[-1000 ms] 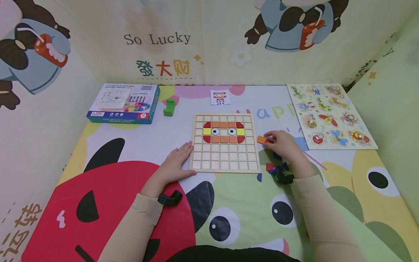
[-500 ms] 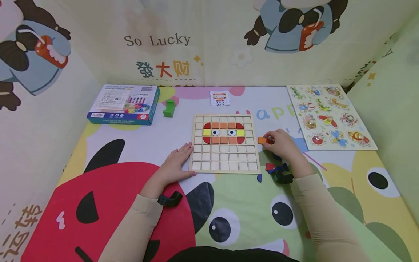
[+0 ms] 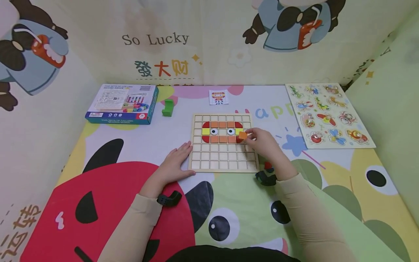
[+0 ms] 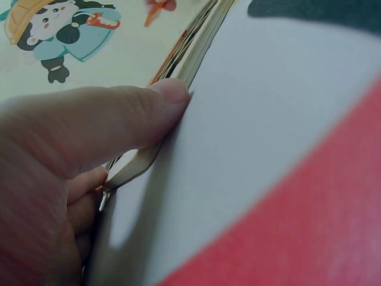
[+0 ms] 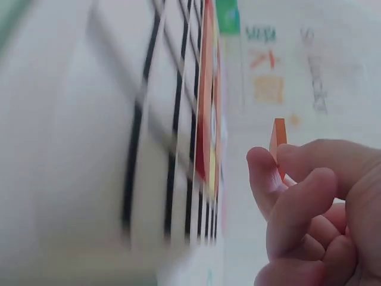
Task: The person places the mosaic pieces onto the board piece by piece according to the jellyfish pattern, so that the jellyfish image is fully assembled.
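Observation:
A wooden grid board (image 3: 204, 156) lies mid-table, bearing red, orange and yellow tiles and two eye tiles (image 3: 231, 131). My right hand (image 3: 264, 145) pinches an orange square tile (image 3: 242, 135) between thumb and index finger, over the board's right side. In the right wrist view the tile (image 5: 277, 140) is tipped edge-on, and the other fingers (image 5: 297, 208) curl below it. My left hand (image 3: 173, 163) lies at the board's left edge with fingers extended. Its thumb (image 4: 137, 116) touches the board's side in the left wrist view.
Behind the board lies a small pattern card (image 3: 218, 97). A green block (image 3: 168, 108) and a boxed bead set (image 3: 122, 103) are at the back left. An insect puzzle board (image 3: 330, 116) lies right. Loose pieces, including a red one (image 3: 268, 165), sit partly hidden under my right wrist.
My right hand has moved left from beside the board to over its right side, carrying the orange tile off the table. The left hand has stayed in place.

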